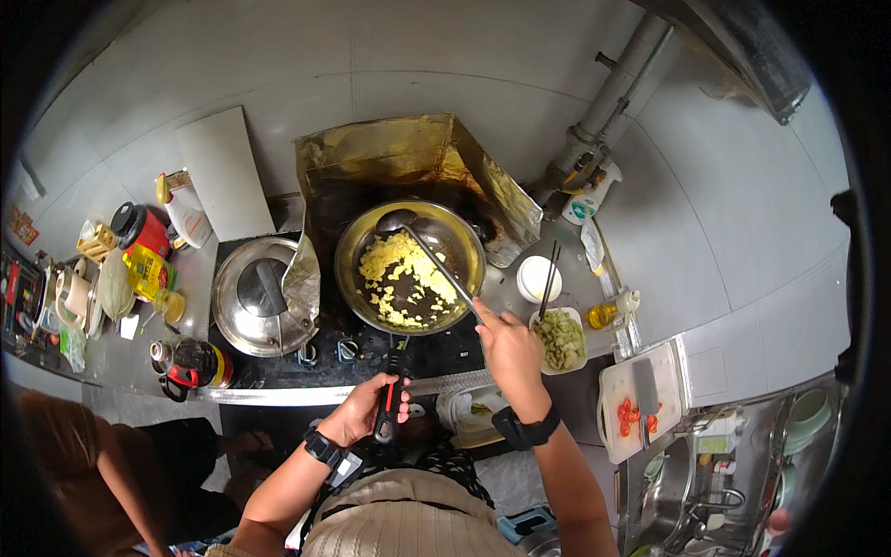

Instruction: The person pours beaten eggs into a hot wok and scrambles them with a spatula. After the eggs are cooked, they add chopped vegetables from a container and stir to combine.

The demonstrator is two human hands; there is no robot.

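Observation:
My left hand (374, 409) grips the black handle (390, 397) of a frying pan (350, 303) on the stove. Broken pieces of scrambled egg (400, 268) cover much of the pan's bottom. In my right hand (510, 350) is the long shaft of a metal ladle (445, 270), whose dark bowl rests inside the pan at its far side, beyond the egg. Just right of that hand stands a white dish of chopped green vegetable (559, 339), with dark chopsticks (549, 280) leaning in it. Behind it sits a white bowl (534, 278).
A foil splash guard (376, 150) wraps the burner's back and sides. Left of the pan lies a metal lid (233, 299), near a dark sauce bottle (191, 363). At right, a cleaver (645, 386) and cut tomato (628, 416) lie on a cutting board (612, 372). Another person (76, 466) is at lower left.

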